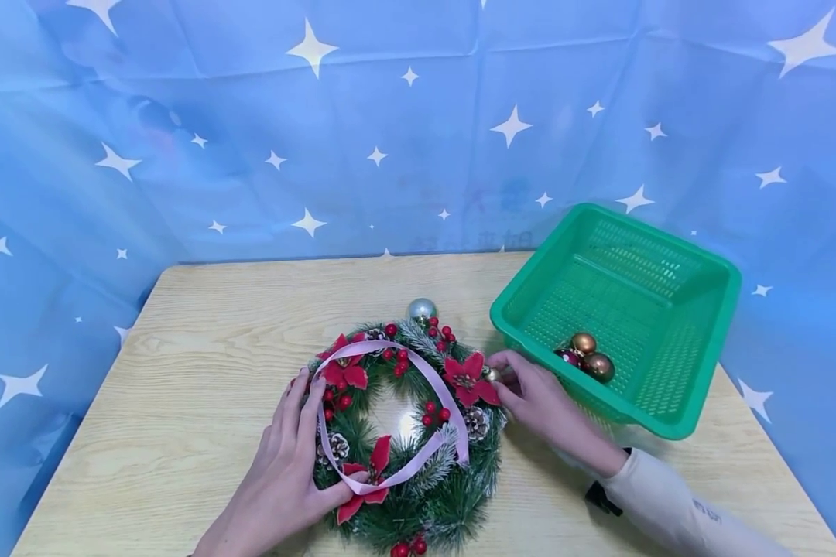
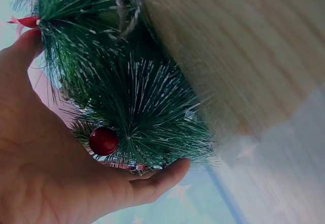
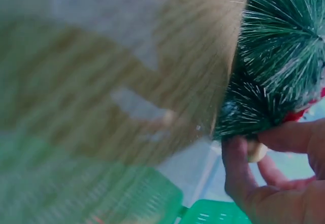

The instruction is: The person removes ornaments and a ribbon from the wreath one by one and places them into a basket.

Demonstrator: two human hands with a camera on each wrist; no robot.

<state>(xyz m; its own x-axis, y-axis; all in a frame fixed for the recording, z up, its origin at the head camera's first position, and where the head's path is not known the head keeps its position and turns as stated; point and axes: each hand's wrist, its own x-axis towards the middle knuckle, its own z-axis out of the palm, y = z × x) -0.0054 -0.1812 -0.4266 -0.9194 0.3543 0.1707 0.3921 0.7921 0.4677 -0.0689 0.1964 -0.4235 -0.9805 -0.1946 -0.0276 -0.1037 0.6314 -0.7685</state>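
A green Christmas wreath (image 1: pixel 453 503) lies on the table, dressed with red poinsettias, berries, pine cones and a loop of pale pink ribbon (image 1: pixel 428 379). My left hand (image 1: pixel 289 460) grips its left side, thumb over the lower poinsettia (image 1: pixel 376 464) and fingers along the outer edge. In the left wrist view, that hand (image 2: pixel 56 148) spans the needles beside a red berry (image 2: pixel 103 141). My right hand (image 1: pixel 539 398) pinches a small gold bauble (image 1: pixel 491 374) at the wreath's right edge, beside another poinsettia (image 1: pixel 468 379). The bauble (image 3: pixel 256 151) shows between thumb and fingers in the right wrist view.
A green plastic basket (image 1: pixel 721 325) stands to the right, close to my right forearm. Inside are several baubles, among them a bronze one (image 1: pixel 599 367). A silver bauble (image 1: pixel 422 309) sits at the wreath's far edge. Behind the table hangs a blue star-patterned cloth (image 1: pixel 362 100).
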